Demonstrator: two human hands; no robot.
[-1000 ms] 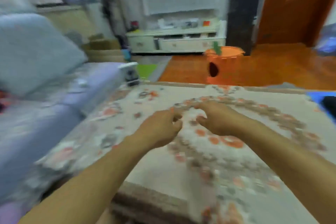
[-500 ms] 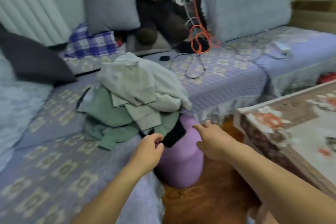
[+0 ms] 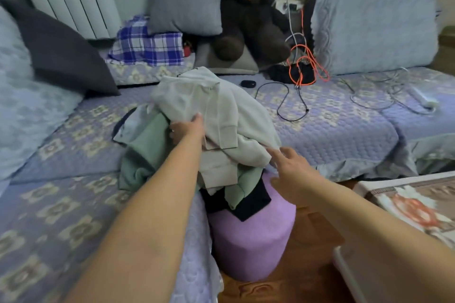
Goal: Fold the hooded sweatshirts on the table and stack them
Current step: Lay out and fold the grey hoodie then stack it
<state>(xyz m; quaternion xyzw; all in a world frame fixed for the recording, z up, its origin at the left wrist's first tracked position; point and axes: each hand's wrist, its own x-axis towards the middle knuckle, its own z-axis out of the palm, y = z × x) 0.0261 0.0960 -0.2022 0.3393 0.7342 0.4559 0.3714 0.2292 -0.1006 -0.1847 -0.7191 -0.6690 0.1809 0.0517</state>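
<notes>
Lilac stool (image 3: 251, 236), nearest: standing between sofa (image 3: 73, 204) and counter (image 3: 403, 194), half under the clothes heap, with a black garment (image 3: 248, 202) drooping over its top.

Right hand (image 3: 293, 174): reaching toward the heap's lower right edge, grip wide, fingers spread, a fingertip at or just short of the cloth; holding nothing.

Left hand (image 3: 187, 128): pressing into the heap's left flank, grip closing on a fold of the cream hoodie (image 3: 209, 108); fingers partly buried, so how much cloth it is holding cannot be told.

Heap: cream hoodie lying on top, green hoodie (image 3: 145, 140) beneath, black garment lowest; all sitting on the sofa edge and stool, none yet on the counter at far right.

Risks, as judged:
- Layers are overlapping, so pulling the cream hoodie is likely dragging the green one along.
- Heap is overhanging the stool; a sideways tug is liable to be tipping the lower pieces onto the floor (image 3: 295, 288).
- One-sided hold is leaving sleeves trailing and possibly snagging.

Cables (image 3: 290, 103), farther back on the sofa: lying apart from the heap, posing little hazard.
</notes>
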